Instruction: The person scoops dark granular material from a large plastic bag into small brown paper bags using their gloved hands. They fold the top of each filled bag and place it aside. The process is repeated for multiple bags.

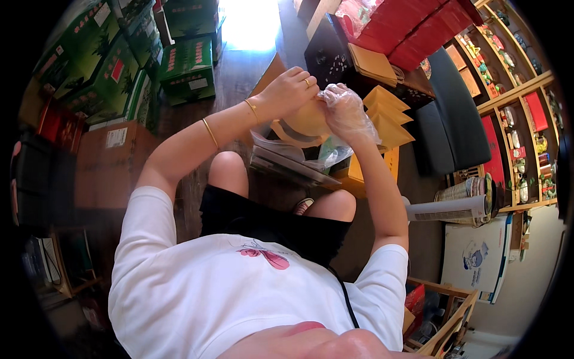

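Observation:
Bare, with a gold-coloured ring, my left hand (293, 89) has its fingers curled at a bit of clear film by the fingertips of my right hand (345, 110). A crinkled clear plastic glove (354, 112) covers the right hand, whose fingers are bent; whether they hold anything is hidden. Behind and just below both hands is a rounded, pale yellow thing (307, 119), its kind unclear. Under it lie an open cardboard box (269, 74), clear plastic sheeting (334, 152) and flat panels (291, 166). Folded yellow card pieces (388, 114) stand right of the gloved hand.
Green printed cartons (188, 67) are stacked at upper left, above a brown carton (107, 166). At upper right are red boxes (417, 27), brown envelopes (372, 65) and a black padded bench (453, 112). A white fan (448, 208) and wooden display shelves (515, 98) stand at right.

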`<state>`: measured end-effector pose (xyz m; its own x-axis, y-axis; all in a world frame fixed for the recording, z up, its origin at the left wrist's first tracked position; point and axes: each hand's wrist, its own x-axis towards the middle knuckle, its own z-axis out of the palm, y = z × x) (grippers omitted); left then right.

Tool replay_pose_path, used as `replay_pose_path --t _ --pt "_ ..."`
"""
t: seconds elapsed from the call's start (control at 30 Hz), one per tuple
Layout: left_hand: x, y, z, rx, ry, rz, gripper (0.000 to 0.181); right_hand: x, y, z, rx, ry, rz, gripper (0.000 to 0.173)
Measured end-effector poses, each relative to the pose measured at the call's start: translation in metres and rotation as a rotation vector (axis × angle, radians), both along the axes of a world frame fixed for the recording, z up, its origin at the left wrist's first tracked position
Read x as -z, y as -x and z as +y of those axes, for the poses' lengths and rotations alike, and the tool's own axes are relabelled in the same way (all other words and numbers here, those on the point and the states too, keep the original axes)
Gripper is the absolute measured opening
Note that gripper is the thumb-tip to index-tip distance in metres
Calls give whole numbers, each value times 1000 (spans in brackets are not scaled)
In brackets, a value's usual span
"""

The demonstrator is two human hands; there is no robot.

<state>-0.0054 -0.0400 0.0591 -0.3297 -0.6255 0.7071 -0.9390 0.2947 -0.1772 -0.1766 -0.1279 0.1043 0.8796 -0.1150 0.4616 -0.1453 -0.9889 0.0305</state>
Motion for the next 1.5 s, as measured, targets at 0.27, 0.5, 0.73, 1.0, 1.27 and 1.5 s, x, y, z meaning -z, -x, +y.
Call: replay_pose_path --t 0.27,0.5,0.73,1.0,1.27,1.5 --pt "-4 -17 11 31 52 124 11 -8 7 -5 44 97 43 3" --pt "-4 -30 9 0 85 118 12 -13 32 -9 153 184 124 10" --pt "-27 -27 4 -4 133 160 12 -20 47 -32 175 9 47 13" --pt "-40 -13 -3 152 113 630 19 -56 27 -17 216 -372 12 27" --pt "-3 -4 -3 515 -594 1443 34 -93 31 -37 250 -266 -106 25" --pt "1 7 -10 199 -753 1424 38 -90 44 -47 287 -329 -82 23"
